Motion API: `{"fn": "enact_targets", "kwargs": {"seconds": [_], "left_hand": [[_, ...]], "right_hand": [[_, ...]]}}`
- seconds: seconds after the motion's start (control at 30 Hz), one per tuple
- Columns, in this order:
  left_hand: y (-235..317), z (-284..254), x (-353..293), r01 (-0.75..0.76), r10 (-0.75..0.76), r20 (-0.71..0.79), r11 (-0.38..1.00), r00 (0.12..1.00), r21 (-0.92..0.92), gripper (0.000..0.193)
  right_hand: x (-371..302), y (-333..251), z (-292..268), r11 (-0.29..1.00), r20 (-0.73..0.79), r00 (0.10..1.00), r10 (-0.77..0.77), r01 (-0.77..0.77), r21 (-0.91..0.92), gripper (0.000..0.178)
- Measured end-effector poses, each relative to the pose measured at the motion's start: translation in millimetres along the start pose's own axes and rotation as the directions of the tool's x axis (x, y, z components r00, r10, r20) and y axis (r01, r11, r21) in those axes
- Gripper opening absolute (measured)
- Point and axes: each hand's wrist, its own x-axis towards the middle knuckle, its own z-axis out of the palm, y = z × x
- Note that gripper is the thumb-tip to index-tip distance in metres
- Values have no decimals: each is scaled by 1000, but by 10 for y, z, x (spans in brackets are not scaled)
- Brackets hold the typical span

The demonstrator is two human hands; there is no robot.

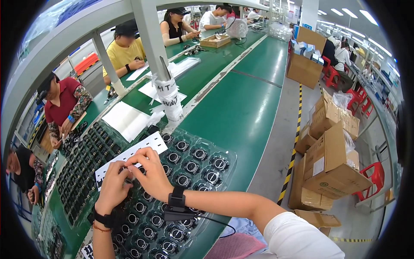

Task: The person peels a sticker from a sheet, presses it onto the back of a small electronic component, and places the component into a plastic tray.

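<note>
Head view: round black parts [219, 163], each with a silvery ring on its face, sit in rows in a clear tray [233, 162] on the near table [224, 103]. Above the tray, the left hand [113, 179] and right hand [151, 172] meet, fingertips together; whether they grip something small, I cannot tell. Just beyond them a white strip [156, 142] with small black marks slants from near left to far right. Farther off lie white paper [126, 120] and, right of it, a wrapped post [170, 101].
</note>
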Motion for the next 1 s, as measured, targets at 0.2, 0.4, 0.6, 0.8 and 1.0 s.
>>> {"fn": "enact_targets", "kwargs": {"seconds": [0.2,0.4,0.6,0.8,1.0], "left_hand": [[81,30,-242,315,-420,154,347,894,-883,12],[424,230,-283,336,-458,382,-182,802,-924,23],[280,289,-360,279,-496,277,-72,823,-958,33],[272,325,-384,237,-561,109,160,821,-958,42],[279,272,-408,217,-614,53,196,788,-956,43]], "right_hand": [[26,-96,1,948,132,979,155,-185,260,17],[86,-241,-94,884,295,924,244,-337,325,31],[322,-279,-154,761,497,831,251,-486,429,10],[428,178,-162,761,601,767,225,-524,383,6],[300,242,-134,821,571,780,255,-487,299,7]]}}
